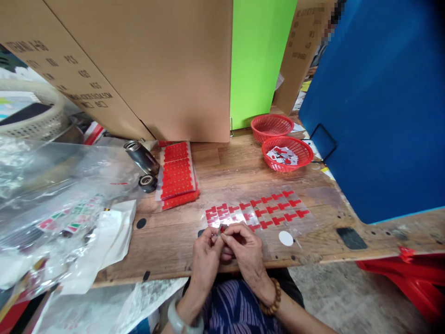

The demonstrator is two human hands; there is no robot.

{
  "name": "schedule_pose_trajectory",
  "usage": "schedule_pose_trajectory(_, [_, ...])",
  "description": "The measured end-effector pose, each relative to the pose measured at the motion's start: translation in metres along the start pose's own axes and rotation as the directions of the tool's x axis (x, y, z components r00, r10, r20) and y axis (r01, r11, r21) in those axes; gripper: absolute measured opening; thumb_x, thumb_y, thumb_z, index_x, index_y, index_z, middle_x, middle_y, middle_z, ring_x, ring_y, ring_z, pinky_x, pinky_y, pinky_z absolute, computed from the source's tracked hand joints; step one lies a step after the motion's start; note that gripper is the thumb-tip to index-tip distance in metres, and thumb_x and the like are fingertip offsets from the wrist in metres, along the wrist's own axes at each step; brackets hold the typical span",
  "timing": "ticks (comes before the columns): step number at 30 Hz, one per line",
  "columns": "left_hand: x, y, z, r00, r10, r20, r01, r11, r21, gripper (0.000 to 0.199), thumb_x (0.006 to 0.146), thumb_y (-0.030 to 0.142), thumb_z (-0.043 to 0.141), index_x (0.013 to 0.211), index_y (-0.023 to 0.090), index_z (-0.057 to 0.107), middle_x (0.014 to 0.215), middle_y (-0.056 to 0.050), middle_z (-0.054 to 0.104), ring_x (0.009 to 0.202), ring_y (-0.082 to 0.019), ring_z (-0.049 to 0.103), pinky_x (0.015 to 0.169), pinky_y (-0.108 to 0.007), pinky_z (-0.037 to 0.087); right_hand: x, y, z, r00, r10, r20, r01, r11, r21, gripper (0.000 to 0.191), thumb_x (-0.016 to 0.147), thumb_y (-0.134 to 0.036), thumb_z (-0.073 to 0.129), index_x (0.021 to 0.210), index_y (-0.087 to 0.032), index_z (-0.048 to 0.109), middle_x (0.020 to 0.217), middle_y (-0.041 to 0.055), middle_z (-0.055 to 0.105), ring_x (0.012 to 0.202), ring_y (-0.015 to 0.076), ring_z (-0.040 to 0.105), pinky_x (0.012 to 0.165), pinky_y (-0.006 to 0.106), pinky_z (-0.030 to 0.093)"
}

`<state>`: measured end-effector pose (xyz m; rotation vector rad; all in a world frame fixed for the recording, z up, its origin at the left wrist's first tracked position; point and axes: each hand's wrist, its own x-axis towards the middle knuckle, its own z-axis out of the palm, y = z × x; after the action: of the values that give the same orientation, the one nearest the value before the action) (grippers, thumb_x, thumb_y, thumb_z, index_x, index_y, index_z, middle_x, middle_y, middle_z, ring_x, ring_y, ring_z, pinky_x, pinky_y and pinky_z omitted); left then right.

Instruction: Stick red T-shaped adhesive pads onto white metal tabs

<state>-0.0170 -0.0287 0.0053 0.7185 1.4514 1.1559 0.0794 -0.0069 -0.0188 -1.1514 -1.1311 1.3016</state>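
Note:
My left hand (206, 254) and my right hand (247, 250) meet over the near edge of the wooden table. Between their pinched fingertips is a small grey and red piece (223, 228), mostly covered by the fingers. Just beyond the hands lies a clear sheet with rows of red T-shaped stickers (266, 211); smaller clear strips overlap its left part. A white round disc (285, 238) lies to the right of my right hand. Further left, a stack of red sticker sheets (176, 174) rests on the table.
Two red plastic baskets stand at the back right; the nearer basket (306, 160) holds small printed cards. A dark flask (142, 157) and its lid (148, 183) stand left of the stack. Clear plastic bags (66, 199) cover the left side. Cardboard (167, 69) and a blue panel (378, 116) rise behind.

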Motion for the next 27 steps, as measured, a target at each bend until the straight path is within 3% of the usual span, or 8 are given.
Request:
schedule_pose_trajectory(7, [0.001, 0.001, 0.001, 0.996, -0.082, 0.044, 0.086, 0.990, -0.114, 0.037, 0.062, 0.040, 0.075, 0.076, 0.017, 0.050, 0.052, 0.003, 0.061, 0.042, -0.014, 0.061, 0.042, -0.021, 0.049, 0.000, 0.003, -0.005, 0.992, -0.124, 0.018, 0.124, 0.991, -0.040, 0.009, 0.072, -0.014, 0.065, 0.065, -0.020, 0.065, 0.069, -0.0012, 0.061, 0.067, 0.0134, 0.057, 0.062, 0.023, 0.043])
schedule_pose_trajectory(15, [-0.002, 0.000, 0.001, 0.996, -0.052, 0.072, 0.057, 0.996, -0.068, 0.035, 0.073, 0.040, 0.068, 0.090, 0.014, 0.053, 0.061, -0.002, 0.067, 0.050, -0.016, 0.066, 0.047, -0.023, 0.053, 0.002, -0.007, -0.006, 1.000, -0.026, -0.017, 0.026, 1.000, 0.016, 0.007, 0.073, -0.022, 0.066, 0.066, -0.020, 0.066, 0.070, -0.0005, 0.059, 0.064, 0.0135, 0.055, 0.060, 0.024, 0.044])
schedule_pose_trajectory(20, [-0.004, 0.005, 0.000, 0.993, -0.066, 0.094, 0.075, 0.993, -0.092, 0.035, 0.073, 0.038, 0.069, 0.092, 0.013, 0.053, 0.068, -0.005, 0.070, 0.051, -0.016, 0.066, 0.050, -0.024, 0.054, 0.004, -0.013, -0.008, 0.997, -0.030, -0.071, 0.031, 0.999, 0.025, 0.008, 0.069, -0.025, 0.069, 0.064, -0.019, 0.067, 0.081, 0.0014, 0.054, 0.066, 0.0126, 0.054, 0.055, 0.023, 0.044])
schedule_pose_trajectory(27, [-0.004, 0.012, -0.001, 0.988, -0.141, 0.068, 0.150, 0.977, -0.154, 0.039, 0.066, 0.037, 0.074, 0.088, 0.011, 0.055, 0.066, -0.005, 0.069, 0.047, -0.013, 0.063, 0.047, -0.021, 0.052, 0.008, -0.011, -0.007, 0.998, 0.052, -0.019, -0.051, 0.997, 0.050, 0.012, 0.072, -0.029, 0.067, 0.068, -0.018, 0.064, 0.074, 0.0008, 0.058, 0.065, 0.0134, 0.056, 0.058, 0.024, 0.046])
